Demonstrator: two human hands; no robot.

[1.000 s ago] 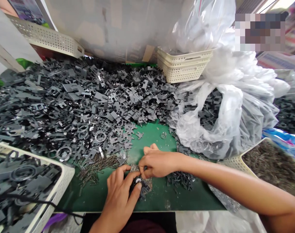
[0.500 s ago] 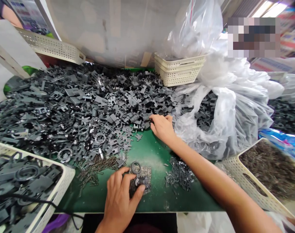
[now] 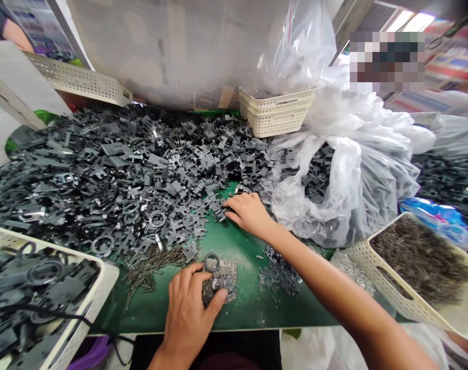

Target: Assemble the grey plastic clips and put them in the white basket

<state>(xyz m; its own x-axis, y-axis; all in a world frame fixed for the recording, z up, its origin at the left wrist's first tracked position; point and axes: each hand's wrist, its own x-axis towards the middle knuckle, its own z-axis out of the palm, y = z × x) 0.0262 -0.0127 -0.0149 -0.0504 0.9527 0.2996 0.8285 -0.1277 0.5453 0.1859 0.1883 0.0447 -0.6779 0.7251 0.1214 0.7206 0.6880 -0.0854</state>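
Note:
My left hand (image 3: 190,308) rests on the green mat (image 3: 241,241) near the front edge, its thumb and fingers closed on a small dark ring part (image 3: 215,275) that lies on a grey pad. My right hand (image 3: 247,211) reaches forward to the near edge of the big heap of black plastic parts (image 3: 141,159). Its fingertips touch loose pieces there, and the fingers lie slightly curled over them. A small pile of dark springs (image 3: 156,257) lies just left of my left hand.
A cream basket of black ring parts (image 3: 103,280) stands at the front left. A basket of small dark springs (image 3: 411,308) sits at the right. A clear plastic bag (image 3: 353,169) of black parts bulges at the right. Stacked cream baskets (image 3: 276,113) stand behind.
My right hand left the ring part by my left hand, reached out to the heap, then drew slightly back and left along its edge. My left hand stayed on the ring part.

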